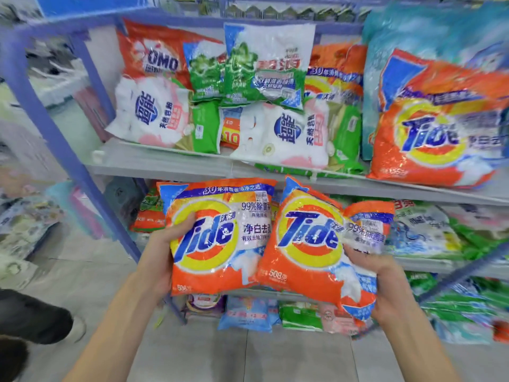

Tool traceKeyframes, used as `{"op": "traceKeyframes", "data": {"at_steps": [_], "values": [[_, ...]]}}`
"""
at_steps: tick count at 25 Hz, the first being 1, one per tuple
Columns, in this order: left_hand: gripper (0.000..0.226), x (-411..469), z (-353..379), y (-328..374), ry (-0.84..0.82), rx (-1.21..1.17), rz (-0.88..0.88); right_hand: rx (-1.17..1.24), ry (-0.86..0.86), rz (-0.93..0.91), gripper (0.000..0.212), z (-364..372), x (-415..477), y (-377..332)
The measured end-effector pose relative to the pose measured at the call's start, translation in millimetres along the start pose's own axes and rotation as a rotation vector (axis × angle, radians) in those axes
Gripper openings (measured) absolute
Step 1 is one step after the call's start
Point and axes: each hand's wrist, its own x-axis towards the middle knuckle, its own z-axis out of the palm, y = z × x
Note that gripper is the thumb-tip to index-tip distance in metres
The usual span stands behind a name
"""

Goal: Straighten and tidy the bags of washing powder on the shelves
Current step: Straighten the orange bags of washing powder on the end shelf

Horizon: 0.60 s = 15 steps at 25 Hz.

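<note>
I hold two small orange Tide bags side by side in front of the shelves. My left hand (pixel 162 252) grips the left edge of the left Tide bag (pixel 217 235), which faces me upright. My right hand (pixel 385 288) clutches the right side of the right Tide bag (pixel 308 244), which tilts and is crumpled at its top right corner. The bags touch along their inner edges. Behind them, the grey upper shelf (pixel 165 164) carries leaning bags: a red OMO bag (pixel 154 56), green and white bags (pixel 264 67), white bags (pixel 151 111) and a large Tide bag (pixel 438 128).
Blue metal uprights (pixel 55 133) frame the shelving on the left. Lower shelves hold more green, blue and white bags (pixel 424 232), with several packs (pixel 245 312) at the bottom. A dark shoe (pixel 33 315) stands on the tiled floor at the left.
</note>
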Motion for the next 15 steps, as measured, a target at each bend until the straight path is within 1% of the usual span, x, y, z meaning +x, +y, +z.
{"op": "traceKeyframes", "data": {"at_steps": [3,7,8,9,10,11,13,15], "values": [[0.025,-10.4,11.8,18.1,-0.042,0.016,0.023,-0.061,-0.017,0.013,0.078,21.6,-8.1,-14.0],[0.058,-17.4,14.0,29.6,-0.177,0.045,0.038,-0.086,-0.021,-0.067,0.072,35.8,-14.7,-25.2],[0.055,-18.8,15.6,30.8,-0.189,0.059,0.042,-0.086,-0.028,-0.072,0.070,38.2,-16.9,-27.2],[0.039,-19.5,16.6,30.8,-0.197,0.047,0.047,-0.084,-0.034,-0.073,0.062,39.4,-19.0,-28.3],[0.022,-22.0,19.5,31.2,-0.178,0.038,0.053,-0.065,-0.046,-0.083,0.048,40.5,-20.9,-29.2],[0.022,-21.4,18.9,29.8,-0.152,0.034,0.058,-0.057,-0.030,-0.097,0.036,44.1,-24.0,-29.1],[0.029,-20.2,19.5,27.5,-0.126,0.037,0.051,-0.049,-0.014,-0.131,0.030,47.5,-28.3,-29.2],[0.022,-20.0,20.7,24.7,-0.119,0.045,0.043,-0.037,0.018,-0.164,0.020,51.7,-32.2,-27.5]]}}
